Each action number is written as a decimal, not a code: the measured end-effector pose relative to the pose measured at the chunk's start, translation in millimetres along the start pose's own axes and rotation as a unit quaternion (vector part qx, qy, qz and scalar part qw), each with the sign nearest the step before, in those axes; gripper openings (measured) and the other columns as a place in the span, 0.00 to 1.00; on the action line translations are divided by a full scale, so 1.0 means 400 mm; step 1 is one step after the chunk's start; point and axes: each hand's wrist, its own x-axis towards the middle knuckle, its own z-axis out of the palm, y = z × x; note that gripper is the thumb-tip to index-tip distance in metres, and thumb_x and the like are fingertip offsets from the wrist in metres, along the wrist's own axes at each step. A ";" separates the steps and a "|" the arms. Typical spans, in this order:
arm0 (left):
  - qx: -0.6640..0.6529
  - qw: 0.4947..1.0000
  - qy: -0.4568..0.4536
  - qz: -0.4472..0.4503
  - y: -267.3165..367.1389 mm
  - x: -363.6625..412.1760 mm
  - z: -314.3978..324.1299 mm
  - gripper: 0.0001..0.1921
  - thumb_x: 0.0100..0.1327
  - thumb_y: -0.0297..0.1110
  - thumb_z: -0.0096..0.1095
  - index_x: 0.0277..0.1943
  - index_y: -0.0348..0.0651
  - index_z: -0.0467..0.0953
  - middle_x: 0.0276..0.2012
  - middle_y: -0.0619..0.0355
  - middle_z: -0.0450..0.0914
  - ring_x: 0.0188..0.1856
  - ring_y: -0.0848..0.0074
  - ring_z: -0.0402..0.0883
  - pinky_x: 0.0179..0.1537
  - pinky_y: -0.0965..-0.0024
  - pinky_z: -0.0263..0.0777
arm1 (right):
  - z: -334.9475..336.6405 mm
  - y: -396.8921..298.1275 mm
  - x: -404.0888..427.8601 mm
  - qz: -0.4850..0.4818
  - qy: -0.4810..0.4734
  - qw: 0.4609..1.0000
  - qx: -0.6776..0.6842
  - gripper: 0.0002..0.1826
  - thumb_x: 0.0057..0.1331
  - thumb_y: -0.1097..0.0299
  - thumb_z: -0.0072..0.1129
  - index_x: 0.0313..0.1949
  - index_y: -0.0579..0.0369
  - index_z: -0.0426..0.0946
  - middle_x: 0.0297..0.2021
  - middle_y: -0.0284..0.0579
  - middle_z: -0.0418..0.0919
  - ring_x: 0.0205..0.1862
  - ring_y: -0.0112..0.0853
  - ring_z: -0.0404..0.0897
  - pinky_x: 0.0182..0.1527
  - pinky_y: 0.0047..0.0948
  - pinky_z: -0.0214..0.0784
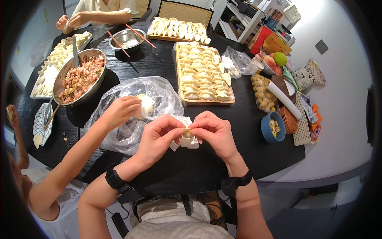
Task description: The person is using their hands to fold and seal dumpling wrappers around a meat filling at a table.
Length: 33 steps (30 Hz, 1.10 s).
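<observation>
Between the fingertips of my left hand [159,137] and my right hand [215,134] I pinch a dumpling [187,133], its edge held from both sides. My fingers cover much of it. Beneath it a crumpled white tissue [193,145] lies on the black table. Left of my hands is a clear plastic bag [119,139] with a stack of round dumpling wrappers [146,105]. Another person's hand [125,109] reaches to that stack. Beyond my hands, a wooden tray [233,101] carries rows of folded dumplings [206,74].
A large bowl of meat filling [82,79] stands at left beside a patterned dish [41,125] with utensils. Chopsticks rest across a metal bowl [128,40]. A second dumpling tray [179,30] stands at the back. At right are a blue bowl [272,128] and bagged round fruit [262,92].
</observation>
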 end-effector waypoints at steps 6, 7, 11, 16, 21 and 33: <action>0.018 1.000 -0.008 0.010 0.001 -0.002 0.005 0.05 0.64 0.26 0.61 0.39 0.34 0.76 0.33 0.60 0.78 0.31 0.84 0.77 0.32 0.81 0.72 | 0.008 -0.005 0.002 0.031 0.005 0.999 0.005 0.05 0.58 0.80 0.63 0.35 0.62 0.82 0.31 0.36 0.76 0.28 0.18 0.74 0.29 0.16 0.65; 0.025 0.999 -0.011 0.017 0.002 -0.002 0.006 0.05 0.64 0.26 0.60 0.39 0.34 0.76 0.33 0.60 0.78 0.32 0.84 0.77 0.31 0.81 0.72 | 0.010 -0.003 0.002 0.037 0.006 0.999 -0.001 0.05 0.57 0.80 0.63 0.35 0.62 0.82 0.31 0.36 0.76 0.27 0.18 0.73 0.29 0.16 0.64; 0.028 0.999 -0.018 0.011 -0.003 -0.002 0.003 0.05 0.65 0.27 0.60 0.39 0.34 0.76 0.33 0.60 0.78 0.32 0.84 0.77 0.32 0.80 0.72 | 0.003 0.009 0.004 0.034 -0.001 0.999 -0.008 0.05 0.57 0.80 0.64 0.34 0.62 0.82 0.30 0.36 0.76 0.27 0.18 0.73 0.27 0.16 0.63; -0.057 0.997 -0.040 -0.045 0.005 -0.002 -0.001 0.09 0.67 0.31 0.58 0.44 0.34 0.75 0.32 0.61 0.78 0.33 0.84 0.76 0.36 0.79 0.71 | 0.006 -0.002 -0.003 0.025 0.011 1.000 -0.010 0.03 0.57 0.80 0.63 0.33 0.63 0.81 0.30 0.36 0.76 0.27 0.18 0.73 0.28 0.16 0.64; -0.131 0.988 -0.017 -0.080 0.004 -0.004 -0.001 0.23 0.73 0.47 0.45 0.56 0.33 0.70 0.47 0.55 0.76 0.45 0.80 0.76 0.47 0.74 0.72 | 0.015 -0.005 -0.007 -0.032 0.042 0.999 -0.009 0.02 0.58 0.82 0.62 0.32 0.64 0.80 0.31 0.37 0.76 0.30 0.20 0.75 0.33 0.17 0.67; -0.354 0.901 -0.117 -0.221 0.049 0.004 -0.004 0.35 0.73 0.57 0.29 0.62 0.29 0.62 0.57 0.49 0.71 0.60 0.70 0.70 0.65 0.69 0.59 | 0.033 -0.012 -0.008 -0.113 0.031 0.970 -0.212 0.18 0.53 0.81 0.64 0.46 0.57 0.81 0.38 0.41 0.75 0.35 0.26 0.77 0.38 0.22 0.72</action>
